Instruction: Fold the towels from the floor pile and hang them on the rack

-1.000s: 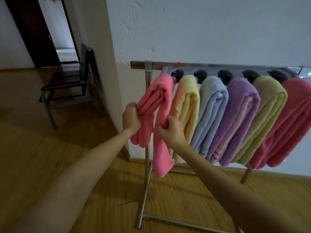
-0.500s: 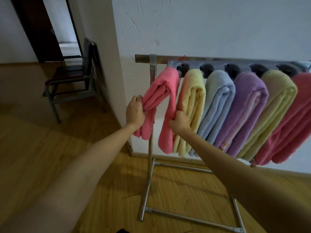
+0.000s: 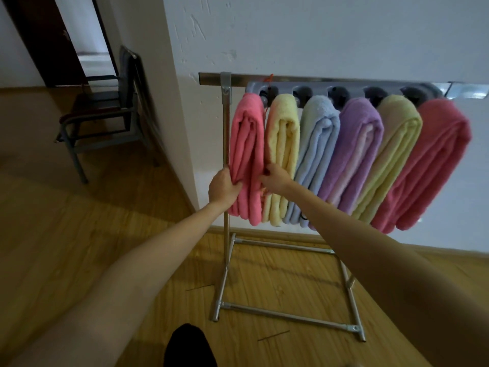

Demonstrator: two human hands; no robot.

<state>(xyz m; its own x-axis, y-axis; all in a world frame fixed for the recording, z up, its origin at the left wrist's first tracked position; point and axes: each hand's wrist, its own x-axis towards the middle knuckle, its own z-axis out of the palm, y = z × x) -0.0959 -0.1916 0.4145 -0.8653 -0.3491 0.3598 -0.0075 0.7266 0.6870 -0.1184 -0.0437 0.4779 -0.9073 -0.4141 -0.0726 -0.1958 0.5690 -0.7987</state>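
Six folded towels hang on rack [image 3: 304, 80]. Left hand [image 3: 223, 188] grips leftmost pink towel [image 3: 247, 144]; right hand [image 3: 276, 176] pinches its other edge.

Dim, soft indoor light; the doorway [image 3: 95, 59] glows brightest. Wide-angle bending warps the edges. Forearms blur slightly near the bottom.

White wall [image 3: 344, 35] — wooden floor [image 3: 79, 234], dark chair [image 3: 105, 115]

No legible text anywhere.
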